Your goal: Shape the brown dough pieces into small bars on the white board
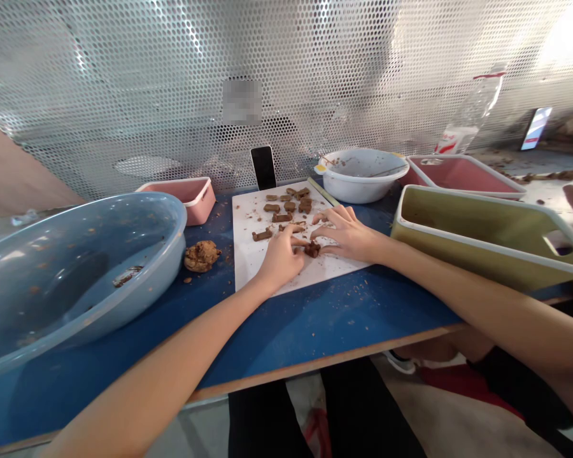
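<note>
Between my two hands lies a small dark brown clay piece [312, 249] on the white board [248, 273]. The thumb and fingers of my left hand [282, 257] press its left side. From the right, my right hand [346, 235] touches the same piece with thumb and fingertips, its other fingers bent over the board. Several shaped brown pieces [281, 217], some like small bones, lie behind my hands among crumbs. A rough brown lump [201, 256] rests on the blue table [286, 331] left of the board.
A large blue basin [172, 254] stands at the left, a pink box [200, 202] behind it. A phone [263, 168] leans on the perforated metal wall. To the right are a white basin [363, 187], a pink tray [468, 175], a green box [458, 254] and a plastic bottle [470, 117].
</note>
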### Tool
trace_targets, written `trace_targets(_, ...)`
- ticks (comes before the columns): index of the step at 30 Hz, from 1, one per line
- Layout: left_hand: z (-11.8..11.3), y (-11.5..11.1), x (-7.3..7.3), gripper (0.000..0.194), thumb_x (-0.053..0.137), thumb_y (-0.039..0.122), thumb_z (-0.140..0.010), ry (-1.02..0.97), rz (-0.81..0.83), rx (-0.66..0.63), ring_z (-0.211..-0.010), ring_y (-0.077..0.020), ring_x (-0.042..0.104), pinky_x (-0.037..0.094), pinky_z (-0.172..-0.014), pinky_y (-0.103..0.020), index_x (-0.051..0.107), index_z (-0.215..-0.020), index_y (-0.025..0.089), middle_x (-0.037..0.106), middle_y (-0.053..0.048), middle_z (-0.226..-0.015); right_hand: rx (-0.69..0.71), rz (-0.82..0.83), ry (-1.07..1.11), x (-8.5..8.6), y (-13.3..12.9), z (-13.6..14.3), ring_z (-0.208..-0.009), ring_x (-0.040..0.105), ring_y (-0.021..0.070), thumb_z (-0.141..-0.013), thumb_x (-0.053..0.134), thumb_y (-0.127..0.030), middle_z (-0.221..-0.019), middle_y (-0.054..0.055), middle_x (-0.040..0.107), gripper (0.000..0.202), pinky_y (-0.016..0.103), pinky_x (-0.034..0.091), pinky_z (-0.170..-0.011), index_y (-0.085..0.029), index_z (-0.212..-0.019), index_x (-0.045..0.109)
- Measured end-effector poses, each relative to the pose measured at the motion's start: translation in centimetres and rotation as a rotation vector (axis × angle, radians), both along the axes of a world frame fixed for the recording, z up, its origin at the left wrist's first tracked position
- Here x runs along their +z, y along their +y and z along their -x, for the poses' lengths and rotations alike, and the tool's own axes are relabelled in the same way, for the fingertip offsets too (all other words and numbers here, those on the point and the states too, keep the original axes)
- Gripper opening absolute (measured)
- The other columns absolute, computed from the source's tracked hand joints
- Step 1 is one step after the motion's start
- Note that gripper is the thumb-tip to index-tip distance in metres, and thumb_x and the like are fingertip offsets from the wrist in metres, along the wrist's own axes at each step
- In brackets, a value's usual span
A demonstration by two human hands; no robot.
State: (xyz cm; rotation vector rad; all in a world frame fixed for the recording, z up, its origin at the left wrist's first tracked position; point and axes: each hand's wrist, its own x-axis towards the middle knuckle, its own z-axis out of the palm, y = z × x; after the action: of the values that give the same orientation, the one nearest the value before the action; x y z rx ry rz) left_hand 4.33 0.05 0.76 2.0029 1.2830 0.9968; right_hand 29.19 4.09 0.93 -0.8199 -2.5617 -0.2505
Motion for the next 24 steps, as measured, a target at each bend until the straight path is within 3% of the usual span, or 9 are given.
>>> trace_targets(7, -0.09, -0.17, 0.38, 0.064, 0.059, -0.007, -0.082, -0.03, 0.051, -0.017, -0.118, -0.0309, 0.083, 0.063, -0.113, -0.05, 0.063, -0.141, 0.02, 0.087, -0.011, -0.117, -0.016, -0.037, -0.015, 0.14, -0.24, 0.18, -0.136, 0.052, 0.0408, -0.108, 0.071, -0.046, -0.15, 0.017, 0.061, 0.031, 0.062, 0.046, -0.114, -0.027, -0.132, 0.077)
trace_targets(16, 0.07, -0.15, -0.03, 0.062, 0.06, -0.007, -0.084, 0.017, -0.016, 0.042, -0.121, -0.0327, 0.08, 0.056, -0.119, -0.058, 0.065, -0.137, 0.023, 0.088, -0.007, -0.11, 0.014, 0.015, -0.016, 0.36, -0.46, 0.05, -0.134, 0.052, 0.0405, -0.106, 0.071, -0.056, -0.151, 0.016, 0.06, 0.039, 0.062, 0.047, -0.112, -0.03, -0.135, 0.076)
trace_targets(24, -0.14, -0.19, 0.21, 0.055, 0.062, -0.004, -0.085, 0.017, -0.02, 0.048, -0.111, -0.0296, 0.083, 0.063, -0.106, -0.047, 0.068, -0.134, 0.021, 0.088, -0.007, -0.106, 0.003, -0.042, -0.026, 0.0, -0.61, 0.49, -0.131, 0.055, 0.0389, -0.107, 0.072, -0.054, -0.151, 0.015, 0.062, 0.038, 0.062, 0.047, -0.113, -0.028, -0.136, 0.074)
